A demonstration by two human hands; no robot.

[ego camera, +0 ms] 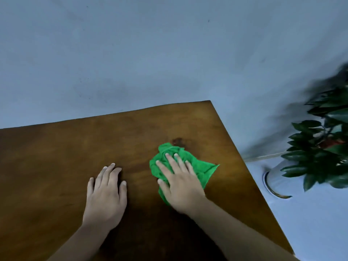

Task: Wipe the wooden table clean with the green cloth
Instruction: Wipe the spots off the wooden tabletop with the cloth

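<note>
The wooden table [56, 157] fills the lower left and middle of the view, brown with a darker grain. A crumpled green cloth [205, 169] lies on its right part. My right hand [180, 183] presses flat on the cloth, fingers spread over it. Just beyond the cloth there is a dark stain [178, 141] on the wood. My left hand [106, 194] rests palm down on the bare wood to the left of the cloth, fingers apart, holding nothing.
The table's far edge meets a pale blue-grey wall. Its right edge runs diagonally down to the right. Beyond that edge a potted plant [323, 147] with dark green leaves stands in a white pot [276, 181] on the pale floor.
</note>
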